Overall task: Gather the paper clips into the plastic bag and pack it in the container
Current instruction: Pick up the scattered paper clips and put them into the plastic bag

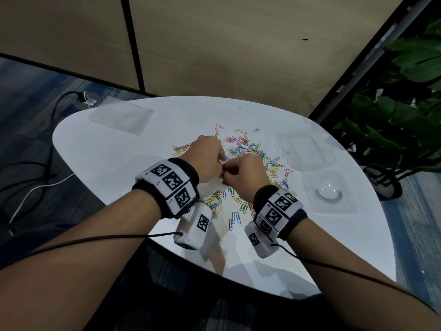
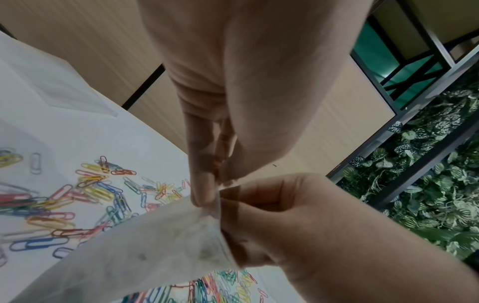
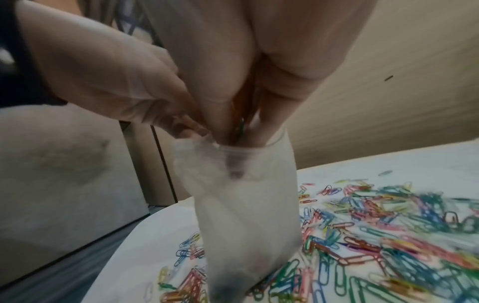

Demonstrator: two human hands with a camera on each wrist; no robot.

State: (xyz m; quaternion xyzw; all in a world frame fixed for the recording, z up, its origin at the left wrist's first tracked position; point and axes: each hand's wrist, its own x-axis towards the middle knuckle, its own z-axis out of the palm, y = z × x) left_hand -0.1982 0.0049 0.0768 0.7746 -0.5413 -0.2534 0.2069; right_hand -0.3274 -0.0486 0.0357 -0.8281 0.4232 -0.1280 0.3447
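Note:
A small clear plastic bag [image 1: 214, 185] hangs upright between my hands over the table; it also shows in the left wrist view [image 2: 142, 256] and the right wrist view [image 3: 246, 215]. My left hand [image 1: 210, 161] [image 2: 204, 194] [image 3: 116, 86] pinches the bag's rim. The fingers of my right hand [image 1: 243, 173] [image 2: 298, 225] [image 3: 246, 114] reach into the bag's mouth with a few coloured clips pinched between them. Many coloured paper clips [image 1: 248, 146] [image 2: 51, 205] [image 3: 388, 225] lie scattered under and beyond both hands. A clear plastic container [image 1: 303, 151] stands to the right.
A clear lid or tray with a dome [image 1: 329, 194] lies near the white table's [image 1: 119, 163] right edge. A flat stack of clear bags [image 1: 121, 118] sits at the back left. A leafy plant [image 1: 393, 115] stands right of the table, and cables [image 1: 35, 187] run over the floor on the left.

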